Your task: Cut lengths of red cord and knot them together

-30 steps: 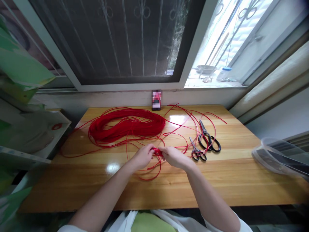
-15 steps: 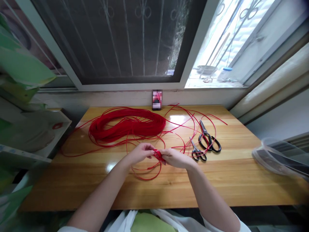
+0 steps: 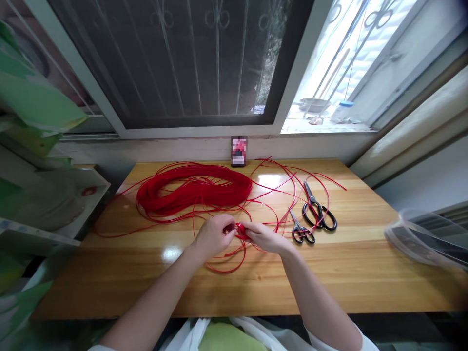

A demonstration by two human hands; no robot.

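Observation:
Both hands meet over the middle of a wooden table [image 3: 329, 273]. My left hand [image 3: 213, 236] and my right hand [image 3: 265, 237] each pinch a small knotted piece of red cord [image 3: 240, 230] held between them. Loose red strands loop from it down onto the table and back toward a big coil of red cord [image 3: 193, 191] lying just behind the hands. Two pairs of scissors lie to the right of my right hand: a small pair [image 3: 300, 230] and a larger black-handled pair [image 3: 317, 208].
A small red and black card [image 3: 239, 151] leans against the wall under the window. A clear plastic container [image 3: 424, 239] sits at the table's right edge. Green and white papers and a shelf [image 3: 44, 195] crowd the left side.
The hands have drawn slightly closer together and a little farther from me, still working the small red knot. The loose loops near the scissors have shifted a bit.

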